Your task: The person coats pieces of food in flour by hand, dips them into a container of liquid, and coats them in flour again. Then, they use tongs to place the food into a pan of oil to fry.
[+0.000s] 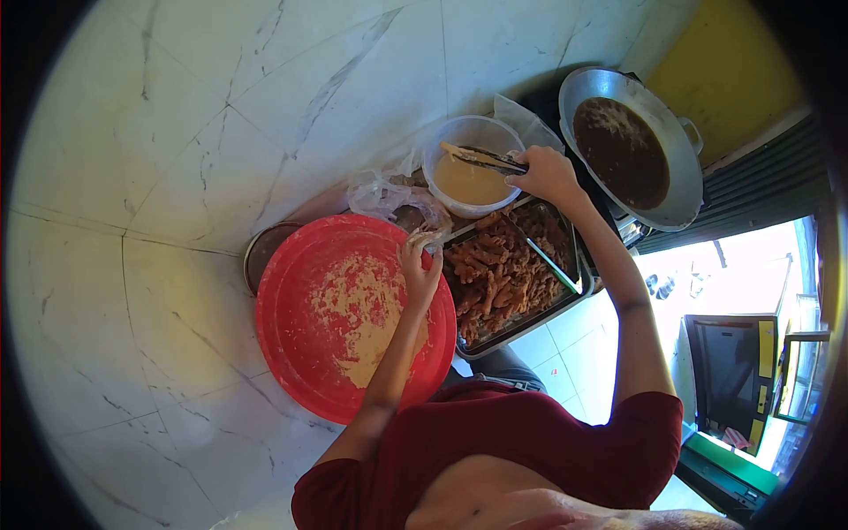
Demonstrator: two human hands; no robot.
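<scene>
My right hand [546,172] is closed around dark tongs [490,161] above a clear plastic tub [435,181] of pale, runny batter [473,184]. Between the tongs' tips is a pale, coated piece [452,150] whose kind I cannot make out. My left hand [419,269] grips the rim of a large red basin [287,305], its fingers curled over the edge. Dry, cream-coloured flour [362,309] lies clumped across the basin's bottom. Beside it, a metal tray [503,338] holds a heap of brown, fried-looking pieces [499,274].
A wide metal wok [685,168] of dark oil, with pale foam on it, stands at the upper right. Crumpled clear plastic bags [375,190] lie between basin and tub. Marbled tiles [177,177] fill the left side. A dark cabinet [729,367] stands at right.
</scene>
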